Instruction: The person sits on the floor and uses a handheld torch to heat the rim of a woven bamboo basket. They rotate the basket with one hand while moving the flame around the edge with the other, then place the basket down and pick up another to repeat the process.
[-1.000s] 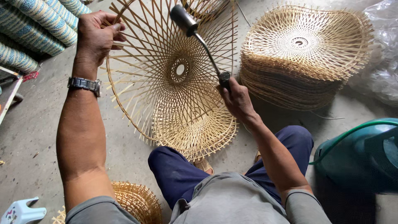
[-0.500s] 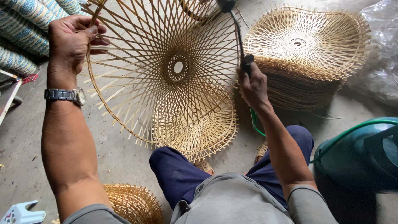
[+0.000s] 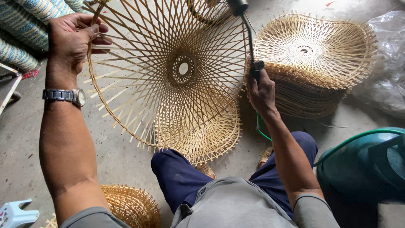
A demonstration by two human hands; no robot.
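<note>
Gripping the rim of a round, open-weave bamboo frame [image 3: 168,71] in the head view, the person's left hand [image 3: 71,40] holds it up tilted above the concrete floor [image 3: 122,156], fingers curled over the edge near the top left and the thumb pressed against the rim. A metal wristwatch [image 3: 65,96] sits on that wrist. The right hand [image 3: 261,90] is wrapped tightly around the handle of a gas torch [image 3: 249,38], whose thin bent metal tube rises to a dark nozzle at the top edge of the view, just beside the frame's right rim. A green hose [image 3: 260,128] drops from below that hand. Under the raised frame, a finished woven piece [image 3: 206,135] lies on the floor by the person's knee, clad in dark blue trousers [image 3: 181,177]. To the right of the torch stands a tall stack of woven bamboo pieces [image 3: 312,63], with clear plastic sheeting [image 3: 388,59] behind it. A teal gas cylinder [image 3: 363,164] stands at the lower right. Another woven basket [image 3: 130,204] rests by the left elbow, and blue-striped rolled mats [image 3: 25,29] lie at the upper left. A small white stool [image 3: 14,213] shows in the bottom left corner.
</note>
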